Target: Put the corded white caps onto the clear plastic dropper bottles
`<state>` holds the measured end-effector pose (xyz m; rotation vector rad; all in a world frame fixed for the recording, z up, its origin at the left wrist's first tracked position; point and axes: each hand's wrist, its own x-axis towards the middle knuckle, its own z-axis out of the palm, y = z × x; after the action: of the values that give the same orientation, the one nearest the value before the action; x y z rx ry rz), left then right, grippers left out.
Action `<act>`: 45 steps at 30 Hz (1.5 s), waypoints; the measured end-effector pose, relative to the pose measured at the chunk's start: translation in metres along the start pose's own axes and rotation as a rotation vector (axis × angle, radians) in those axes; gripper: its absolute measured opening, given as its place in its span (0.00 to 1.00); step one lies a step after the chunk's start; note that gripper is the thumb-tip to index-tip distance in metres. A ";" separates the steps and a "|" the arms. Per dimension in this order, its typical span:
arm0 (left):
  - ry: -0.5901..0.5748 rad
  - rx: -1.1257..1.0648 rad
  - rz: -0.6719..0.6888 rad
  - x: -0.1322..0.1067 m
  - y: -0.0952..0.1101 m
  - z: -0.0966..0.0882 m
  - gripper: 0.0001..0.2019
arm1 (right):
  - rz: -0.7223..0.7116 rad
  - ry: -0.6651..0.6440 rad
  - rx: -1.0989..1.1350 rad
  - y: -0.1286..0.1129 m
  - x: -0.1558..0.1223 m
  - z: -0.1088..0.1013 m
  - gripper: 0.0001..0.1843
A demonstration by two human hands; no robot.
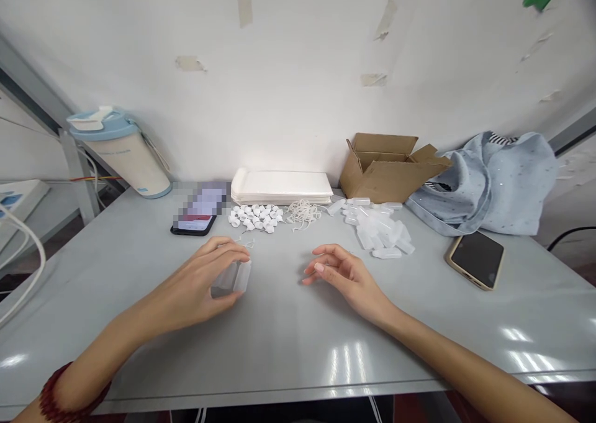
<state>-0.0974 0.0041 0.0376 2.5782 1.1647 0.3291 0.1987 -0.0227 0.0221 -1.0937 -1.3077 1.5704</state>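
A white wall [298, 69] marked with scraps of old tape rises behind the pale grey table [93, 299] where we work. Our left hand [195, 283] is loosely closed around a translucent plastic container [235, 277], fingers over the top and thumb beneath, at the near middle of the table. A red beaded bracelet [69, 392] circles that wrist. Our right hand [339, 277] is empty and half open, its fingers gently curled, a little apart from a heap of matching containers [377, 227] ahead of it. To the left of that heap lie a tangle of thin white elastic loops [302, 213] and a cluster of small white plastic pieces [254, 217], with a stack of white trays [279, 187] behind them. A cardboard box [388, 171], a blue cloth bag [484, 184] and two phones [475, 259] sit farther out. We judge the held container to be very light, thin-walled and fairly stiff, though smooth enough to slip and likely to flex under hard pressure. We would take it around its body between thumb and fingertips, with a steady, moderate pinch.
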 end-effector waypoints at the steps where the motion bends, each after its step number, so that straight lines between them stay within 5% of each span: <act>1: 0.001 -0.002 0.005 0.001 0.000 0.001 0.17 | -0.005 0.001 0.000 0.000 0.000 0.000 0.15; 45: -0.023 0.026 0.013 0.000 -0.013 0.003 0.20 | -0.022 0.008 -0.055 0.000 -0.003 0.001 0.16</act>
<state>-0.1052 0.0118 0.0306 2.6058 1.1527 0.2879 0.1990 -0.0260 0.0224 -1.1145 -1.3599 1.5204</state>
